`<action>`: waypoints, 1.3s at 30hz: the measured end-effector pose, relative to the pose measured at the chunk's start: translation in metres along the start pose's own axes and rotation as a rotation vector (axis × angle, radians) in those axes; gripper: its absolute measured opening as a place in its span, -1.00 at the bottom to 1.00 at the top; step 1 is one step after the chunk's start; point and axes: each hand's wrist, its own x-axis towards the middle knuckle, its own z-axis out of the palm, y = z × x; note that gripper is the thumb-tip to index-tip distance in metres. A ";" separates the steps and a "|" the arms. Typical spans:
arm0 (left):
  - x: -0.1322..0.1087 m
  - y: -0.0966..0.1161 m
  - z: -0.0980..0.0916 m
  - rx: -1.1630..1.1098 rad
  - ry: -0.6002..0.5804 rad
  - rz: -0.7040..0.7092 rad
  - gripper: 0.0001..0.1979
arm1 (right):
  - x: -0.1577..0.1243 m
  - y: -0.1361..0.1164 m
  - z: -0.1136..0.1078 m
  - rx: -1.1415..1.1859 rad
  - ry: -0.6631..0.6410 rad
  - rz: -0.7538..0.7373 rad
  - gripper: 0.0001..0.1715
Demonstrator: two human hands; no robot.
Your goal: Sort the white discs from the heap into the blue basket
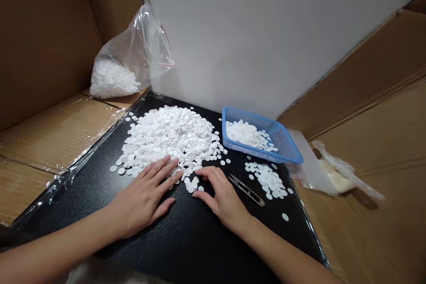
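Note:
A large heap of small white round discs (169,133) lies on the black tabletop (166,248). My left hand (148,195) rests flat with its fingers spread, the fingertips over the heap's near edge. To its right, my right hand (221,195) curves beside a few loose discs (192,184), thumb and forefinger apart. No disc shows between those fingers; the other fingers are partly hidden. A smaller pile of discs (268,179) sits to the right, and thread snips (248,191) lie between it and my right hand.
A blue plastic basket (289,144) holding more discs stands behind the small pile. At the back left is a clear bag (116,75) of white pieces on cardboard (66,126). Another plastic bag (337,177) lies on the right. A pale wall (233,44) closes the back.

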 end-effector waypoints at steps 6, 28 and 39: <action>0.011 -0.002 0.001 0.015 0.102 -0.011 -0.51 | -0.001 0.004 -0.010 0.064 0.003 0.092 -0.66; 0.016 0.008 -0.003 -0.181 0.154 0.108 -0.89 | -0.001 0.004 -0.032 -0.100 -0.244 -0.231 -0.82; 0.018 0.005 -0.002 -0.230 0.169 0.047 -0.87 | 0.003 0.000 -0.049 0.021 -0.390 -0.104 -0.83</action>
